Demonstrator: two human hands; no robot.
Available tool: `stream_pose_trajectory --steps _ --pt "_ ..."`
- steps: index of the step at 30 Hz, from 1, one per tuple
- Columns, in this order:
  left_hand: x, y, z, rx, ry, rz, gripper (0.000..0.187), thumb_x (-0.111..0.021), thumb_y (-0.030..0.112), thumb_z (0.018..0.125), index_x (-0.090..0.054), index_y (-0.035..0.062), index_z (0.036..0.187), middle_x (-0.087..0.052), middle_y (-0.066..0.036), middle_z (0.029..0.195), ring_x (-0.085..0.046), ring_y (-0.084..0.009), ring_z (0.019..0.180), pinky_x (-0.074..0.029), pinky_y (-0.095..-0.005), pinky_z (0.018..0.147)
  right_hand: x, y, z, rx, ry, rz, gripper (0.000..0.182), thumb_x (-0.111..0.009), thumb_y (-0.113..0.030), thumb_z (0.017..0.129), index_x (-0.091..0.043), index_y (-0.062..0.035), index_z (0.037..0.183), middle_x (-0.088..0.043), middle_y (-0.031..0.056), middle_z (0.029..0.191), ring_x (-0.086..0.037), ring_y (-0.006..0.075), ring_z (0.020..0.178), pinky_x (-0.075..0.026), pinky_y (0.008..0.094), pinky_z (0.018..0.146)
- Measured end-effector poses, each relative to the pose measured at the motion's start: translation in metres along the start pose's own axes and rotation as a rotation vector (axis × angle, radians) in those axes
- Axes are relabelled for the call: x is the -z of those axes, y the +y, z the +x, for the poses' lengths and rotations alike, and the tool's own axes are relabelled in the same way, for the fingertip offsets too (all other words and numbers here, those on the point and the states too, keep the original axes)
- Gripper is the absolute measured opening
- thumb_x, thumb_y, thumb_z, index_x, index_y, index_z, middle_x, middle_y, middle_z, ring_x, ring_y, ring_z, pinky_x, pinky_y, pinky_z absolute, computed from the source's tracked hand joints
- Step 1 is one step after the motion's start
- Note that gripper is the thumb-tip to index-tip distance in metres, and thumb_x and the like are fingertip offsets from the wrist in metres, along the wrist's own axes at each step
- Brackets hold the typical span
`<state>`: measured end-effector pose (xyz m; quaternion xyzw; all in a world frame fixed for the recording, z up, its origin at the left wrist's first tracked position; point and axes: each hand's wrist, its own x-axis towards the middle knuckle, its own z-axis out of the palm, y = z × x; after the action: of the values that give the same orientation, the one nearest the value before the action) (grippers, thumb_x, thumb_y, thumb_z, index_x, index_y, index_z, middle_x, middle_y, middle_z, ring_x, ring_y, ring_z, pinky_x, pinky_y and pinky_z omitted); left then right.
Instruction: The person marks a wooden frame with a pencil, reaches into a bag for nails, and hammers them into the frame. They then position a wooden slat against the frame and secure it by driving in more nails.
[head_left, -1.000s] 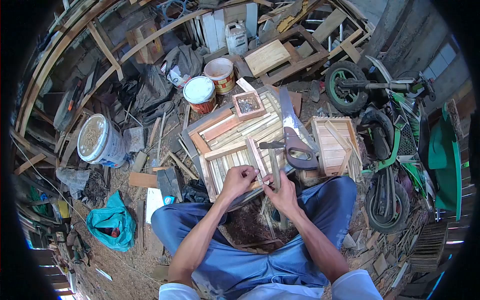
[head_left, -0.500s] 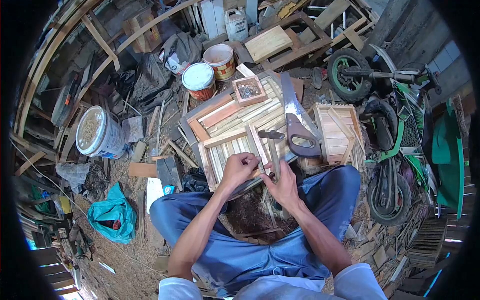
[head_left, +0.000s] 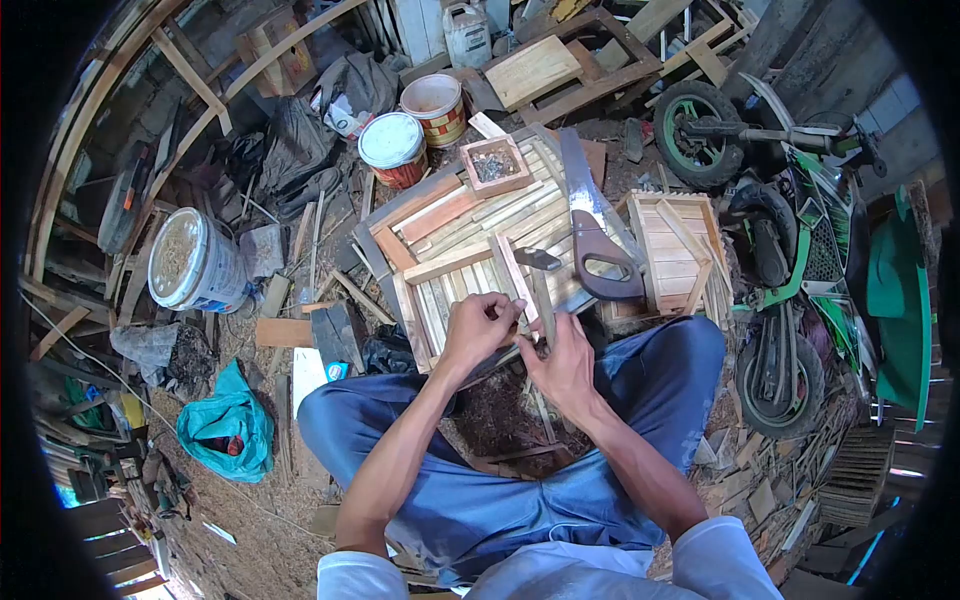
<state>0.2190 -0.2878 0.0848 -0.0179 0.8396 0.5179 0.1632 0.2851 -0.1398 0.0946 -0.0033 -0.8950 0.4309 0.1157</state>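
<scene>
My right hand (head_left: 560, 368) is wrapped round the handle of a hammer (head_left: 537, 259), whose metal head points away from me. Close beside it, my left hand (head_left: 480, 330) pinches at the near right corner of a slatted wooden frame (head_left: 405, 305). Whatever sits between those fingertips is too small to make out. The frame lies on a low bench of wooden strips (head_left: 490, 215) in front of my crossed legs. To the right of the hammer a handsaw (head_left: 590, 230) rests with its dark handle toward me.
A small wooden box of nails (head_left: 495, 167) stands on the bench's far side. Right of the saw is another slatted wooden piece (head_left: 672, 250). Paint buckets (head_left: 392, 150) stand behind, a large white bucket (head_left: 205, 265) at left, and a green motorbike (head_left: 800, 240) at right.
The view has tilted slightly, so the bench and its contents sit a little higher. Both hands stay together at the frame's corner, the hammer still in the right one.
</scene>
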Motion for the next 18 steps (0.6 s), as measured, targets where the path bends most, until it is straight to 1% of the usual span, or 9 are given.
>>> stream_pose_trajectory --steps 1,3,7,12,14,18 --pt "0.001 0.002 -0.001 0.030 -0.015 -0.017 0.034 -0.072 0.031 0.090 -0.070 -0.0011 0.079 -0.060 -0.002 0.061 -0.053 -0.0073 0.059 -0.043 -0.0281 0.054 0.001 -0.002 0.001 -0.020 -0.018 0.005 0.031 -0.076 -0.008 0.076 -0.054 -0.0009 0.097 -0.062 0.0162 0.087 -0.062 0.0370 0.082 -0.049 0.0456 0.072" --pt "0.002 0.006 -0.002 -0.009 -0.008 -0.005 0.034 -0.072 0.030 0.090 -0.069 -0.0012 0.078 -0.060 -0.002 0.061 -0.053 -0.0067 0.059 -0.043 -0.0274 0.054 0.003 -0.006 0.002 -0.064 -0.055 0.018 0.030 -0.075 -0.009 0.078 -0.053 0.0005 0.097 -0.062 0.0190 0.090 -0.061 0.0403 0.086 -0.049 0.0477 0.074" --pt "0.005 0.002 0.000 -0.062 -0.012 0.053 0.032 -0.072 0.029 0.090 -0.069 -0.0008 0.077 -0.060 -0.001 0.061 -0.052 -0.0058 0.060 -0.042 -0.0263 0.055 -0.002 -0.006 0.005 -0.120 -0.016 0.050 0.030 -0.075 -0.009 0.076 -0.054 0.0008 0.096 -0.063 0.0189 0.088 -0.061 0.0401 0.086 -0.049 0.0485 0.074" --pt "0.005 -0.002 0.000 -0.062 -0.050 -0.060 0.031 -0.072 0.027 0.091 -0.069 -0.0002 0.077 -0.062 0.000 0.064 -0.052 -0.0055 0.061 -0.042 -0.0260 0.056 -0.004 -0.008 0.010 -0.207 -0.024 0.057 0.031 -0.075 -0.008 0.073 -0.054 0.0012 0.094 -0.064 0.0175 0.085 -0.062 0.0400 0.086 -0.048 0.0493 0.075" --pt "0.005 0.000 0.000 -0.022 -0.064 -0.099 0.032 -0.072 0.027 0.091 -0.067 -0.0002 0.075 -0.062 0.001 0.064 -0.052 -0.0054 0.061 -0.042 -0.0257 0.056 -0.001 -0.010 0.011 -0.180 -0.018 0.057 0.031 -0.075 -0.008 0.073 -0.054 0.0012 0.094 -0.063 0.0169 0.084 -0.061 0.0396 0.085 -0.049 0.0490 0.075" --pt "0.001 -0.009 0.003 -0.013 -0.039 -0.106 0.032 -0.071 0.027 0.091 -0.066 0.0000 0.075 -0.061 0.001 0.063 -0.050 -0.0057 0.060 -0.041 -0.0268 0.055 -0.004 -0.007 0.008 -0.115 0.003 0.062 0.032 -0.075 -0.008 0.072 -0.054 0.0009 0.096 -0.063 0.0158 0.083 -0.061 0.0385 0.083 -0.049 0.0483 0.073"
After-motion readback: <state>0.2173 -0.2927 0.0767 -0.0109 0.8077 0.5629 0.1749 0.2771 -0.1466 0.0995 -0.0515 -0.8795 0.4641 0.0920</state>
